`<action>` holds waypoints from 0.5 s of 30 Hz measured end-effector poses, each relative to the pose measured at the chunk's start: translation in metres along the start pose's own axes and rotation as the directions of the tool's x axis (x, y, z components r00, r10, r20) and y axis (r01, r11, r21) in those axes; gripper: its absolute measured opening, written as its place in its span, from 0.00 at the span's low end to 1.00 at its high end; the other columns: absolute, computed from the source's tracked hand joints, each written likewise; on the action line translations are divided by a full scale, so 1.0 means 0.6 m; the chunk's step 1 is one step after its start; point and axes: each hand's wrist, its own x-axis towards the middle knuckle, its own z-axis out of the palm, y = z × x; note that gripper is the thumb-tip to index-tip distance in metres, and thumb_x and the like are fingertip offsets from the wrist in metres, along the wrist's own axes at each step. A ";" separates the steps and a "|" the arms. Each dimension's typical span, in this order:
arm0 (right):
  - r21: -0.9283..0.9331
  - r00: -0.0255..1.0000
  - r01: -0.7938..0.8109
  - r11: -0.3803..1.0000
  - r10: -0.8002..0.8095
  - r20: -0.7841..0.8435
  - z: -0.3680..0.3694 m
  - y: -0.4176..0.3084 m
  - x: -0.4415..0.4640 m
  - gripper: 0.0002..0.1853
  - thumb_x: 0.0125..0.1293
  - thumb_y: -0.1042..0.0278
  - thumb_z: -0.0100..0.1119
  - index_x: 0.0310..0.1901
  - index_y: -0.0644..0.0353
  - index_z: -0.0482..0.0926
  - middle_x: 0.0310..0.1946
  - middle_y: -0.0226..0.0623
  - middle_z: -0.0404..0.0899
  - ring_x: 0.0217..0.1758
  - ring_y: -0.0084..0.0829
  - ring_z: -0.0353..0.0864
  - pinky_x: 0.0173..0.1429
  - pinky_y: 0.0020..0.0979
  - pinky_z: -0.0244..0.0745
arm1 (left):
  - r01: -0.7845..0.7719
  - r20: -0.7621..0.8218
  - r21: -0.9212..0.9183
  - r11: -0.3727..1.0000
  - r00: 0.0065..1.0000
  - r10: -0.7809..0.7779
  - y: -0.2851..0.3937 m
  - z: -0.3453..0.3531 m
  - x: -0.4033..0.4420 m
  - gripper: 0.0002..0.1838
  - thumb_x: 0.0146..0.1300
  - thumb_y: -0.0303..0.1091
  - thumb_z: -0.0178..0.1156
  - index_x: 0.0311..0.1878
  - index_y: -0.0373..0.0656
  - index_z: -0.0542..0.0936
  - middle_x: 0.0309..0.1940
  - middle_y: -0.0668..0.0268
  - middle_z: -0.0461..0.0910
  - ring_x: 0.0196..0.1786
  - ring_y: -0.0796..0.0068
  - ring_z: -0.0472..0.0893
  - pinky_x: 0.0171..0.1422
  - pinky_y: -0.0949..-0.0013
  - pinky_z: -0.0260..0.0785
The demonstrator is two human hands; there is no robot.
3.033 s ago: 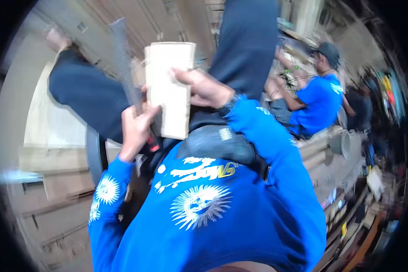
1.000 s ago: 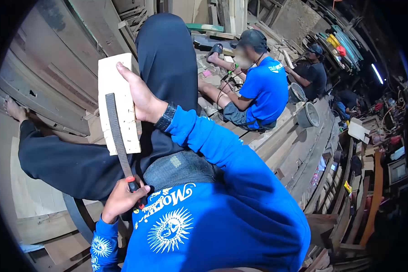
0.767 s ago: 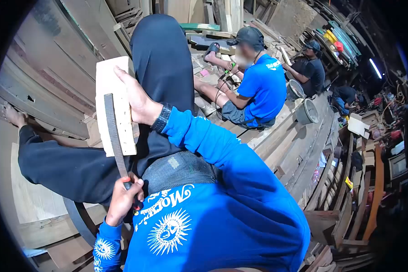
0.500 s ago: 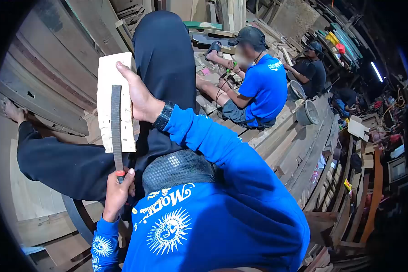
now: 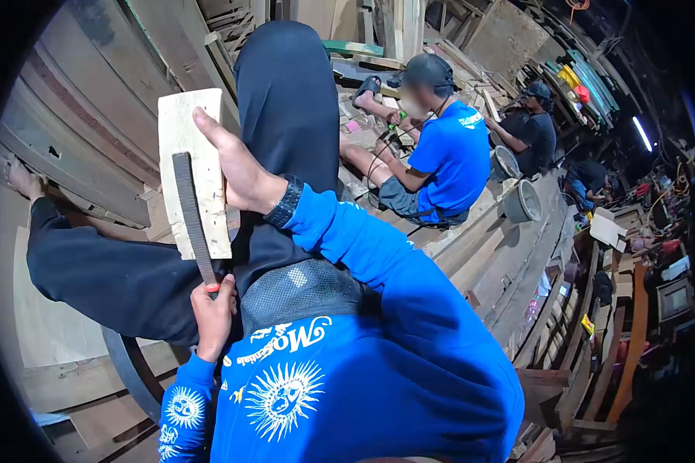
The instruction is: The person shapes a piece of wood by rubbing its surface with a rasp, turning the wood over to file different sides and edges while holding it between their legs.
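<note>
Head view: left hand closed around the grip end of a file, right by its red collar; thumb up along the tool, most of the handle hidden in the fist. Right hand clamps a pale wood board at its right edge, thumb flat on the upper face, other fingers mostly out of sight underneath. Board is over the lap, next to the raised right knee, long side running away from the body. Small dark marks on its face, mostly toward the near end; left edge uneven.

File lies lengthwise over the board's face, slightly slanted, tip short of the far end, near part sticking out past the near edge to the left hand. Can't tell how hard it presses. Dark watch on right wrist, blue sleeve behind it. Dark mesh fabric at the waist, just right of the left hand.

Left leg bent out sideways, bare foot beside the stacked planks. Upper right: co-worker in a blue shirt seated, holding something with a dark cable, detail too small. Grey bucket near that person's back. Second co-worker in dark clothes farther off. Orange-brown strip at far right among timber.
</note>
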 end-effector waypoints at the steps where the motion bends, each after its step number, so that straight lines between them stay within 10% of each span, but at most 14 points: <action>1: -0.002 0.999 -0.019 1.000 0.019 0.044 -0.006 0.004 0.003 0.31 0.75 0.38 0.44 0.58 0.61 0.73 0.43 0.38 0.82 0.45 0.27 0.85 0.48 0.30 0.84 | -0.012 -0.006 0.038 0.999 1.000 0.012 -0.005 0.002 -0.002 0.16 0.68 0.34 0.63 0.25 0.36 0.75 0.15 0.71 0.73 0.16 0.86 0.68 0.20 0.76 0.57; 6: 0.029 0.998 -0.049 0.998 0.048 0.032 0.002 0.018 0.000 0.30 0.73 0.38 0.48 0.55 0.63 0.77 0.39 0.36 0.83 0.39 0.23 0.86 0.42 0.27 0.84 | -0.215 -0.035 0.267 0.939 0.972 0.233 -0.027 0.010 0.000 0.18 0.67 0.33 0.64 0.21 0.37 0.74 0.14 0.73 0.71 0.18 0.86 0.66 0.22 0.74 0.55; 15: 0.051 0.982 -0.091 0.995 0.082 0.171 0.012 0.039 -0.012 0.44 0.68 0.24 0.40 0.66 0.60 0.68 0.43 0.48 0.81 0.45 0.38 0.86 0.45 0.36 0.84 | -0.060 -0.032 -0.018 0.998 0.998 0.059 -0.033 0.006 0.000 0.13 0.67 0.33 0.64 0.27 0.37 0.79 0.20 0.72 0.75 0.19 0.89 0.68 0.22 0.79 0.54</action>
